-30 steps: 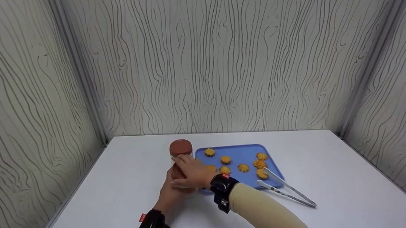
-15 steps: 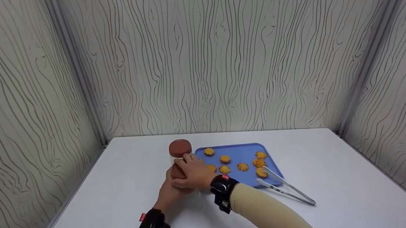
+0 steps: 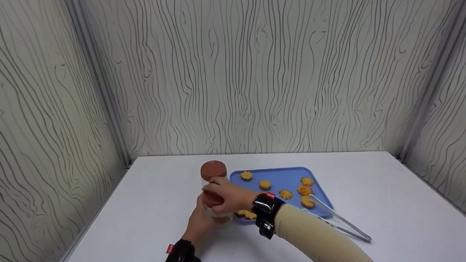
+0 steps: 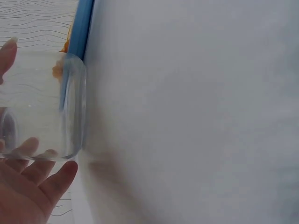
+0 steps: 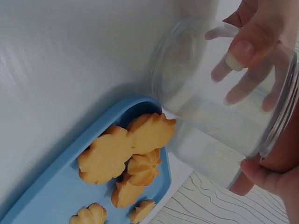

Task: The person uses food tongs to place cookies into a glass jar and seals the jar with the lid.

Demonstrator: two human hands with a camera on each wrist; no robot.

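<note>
Beside the blue tray, my left hand holds a clear jar upright, fingers and thumb around its side. The jar's inside looks empty in the left wrist view. My right hand grips the jar's reddish-brown lid from above, thumb on the near edge and fingers over the far one. In the right wrist view the lid sits on the jar's mouth. Just behind stands a second jar with the same reddish-brown lid, its body partly hidden by my right fingers.
A blue tray on the white table bears several golden cookies. Metal tongs with white tips lie spread over its near right corner, handles on the table. Patterned walls enclose the back and sides.
The view has shifted slightly, moving everything rightward. My right hand has turned on the lid and its wrist has drawn right, showing cookies at the tray's near left corner. My left hand keeps its hold.
</note>
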